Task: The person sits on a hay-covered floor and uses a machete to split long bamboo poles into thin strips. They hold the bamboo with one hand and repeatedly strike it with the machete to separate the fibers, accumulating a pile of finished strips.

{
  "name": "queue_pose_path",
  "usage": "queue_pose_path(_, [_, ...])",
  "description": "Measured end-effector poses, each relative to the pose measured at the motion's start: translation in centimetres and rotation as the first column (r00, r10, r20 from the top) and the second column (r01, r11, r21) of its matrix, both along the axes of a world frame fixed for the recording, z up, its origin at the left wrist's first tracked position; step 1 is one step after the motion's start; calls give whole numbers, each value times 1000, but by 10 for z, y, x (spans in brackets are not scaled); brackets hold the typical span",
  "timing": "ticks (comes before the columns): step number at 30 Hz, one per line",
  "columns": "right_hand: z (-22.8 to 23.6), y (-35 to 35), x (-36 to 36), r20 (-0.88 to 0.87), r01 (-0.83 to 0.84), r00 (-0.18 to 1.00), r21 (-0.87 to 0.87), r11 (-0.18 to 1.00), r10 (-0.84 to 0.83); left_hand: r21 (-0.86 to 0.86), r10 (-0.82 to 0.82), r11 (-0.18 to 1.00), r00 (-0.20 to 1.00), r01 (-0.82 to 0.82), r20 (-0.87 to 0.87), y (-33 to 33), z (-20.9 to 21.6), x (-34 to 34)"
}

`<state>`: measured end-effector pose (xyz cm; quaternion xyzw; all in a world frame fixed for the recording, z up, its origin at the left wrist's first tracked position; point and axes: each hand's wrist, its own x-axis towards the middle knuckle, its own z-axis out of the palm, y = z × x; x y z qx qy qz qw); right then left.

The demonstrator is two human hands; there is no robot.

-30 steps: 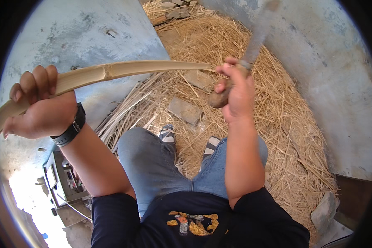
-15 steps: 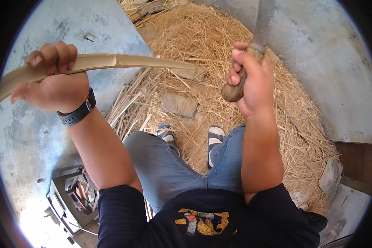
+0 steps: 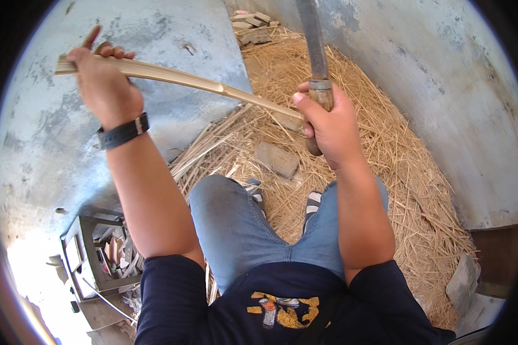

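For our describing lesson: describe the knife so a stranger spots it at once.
Start at the straw, then the right hand above it. The knife runs from that hand to the picture's top edge; its blade is dark grey, unlike the pale strip.

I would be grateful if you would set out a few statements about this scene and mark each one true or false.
1. The right hand grips the handle of a bladed tool. True.
2. The blade points down toward the feet. False: the blade points away from the person, toward the top of the picture.
3. The left hand is at the left part of a bamboo strip. True.
4. A dark wristband is worn on the right wrist. False: the wristband is on the left wrist.
5. A block lies on the straw-covered floor beyond the feet. True.
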<state>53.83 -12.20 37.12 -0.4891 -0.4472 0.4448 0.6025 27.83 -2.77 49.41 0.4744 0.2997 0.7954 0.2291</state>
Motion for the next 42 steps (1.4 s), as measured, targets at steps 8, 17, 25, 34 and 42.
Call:
queue_pose_path(8, [-18,3,-2,146,-163,975,-53,985,170,55,-333,943,935,329,124,2,9,11])
queue_pose_path(17, [-29,-4,-25,351,-148,929,74,986,113,107,-505,858,863,502,3,-9,6,22])
queue_pose_path(25, [-86,12,-34,490,-249,837,-54,967,243,82,-492,868,871,490,0,-6,2,0])
queue_pose_path(34, [-98,24,-4,563,-220,804,-17,975,191,86,-523,847,851,524,-36,-18,-2,19])
queue_pose_path(42, [-77,6,-14,446,-226,870,-20,974,211,72,-662,737,739,672,-129,-38,-6,30])
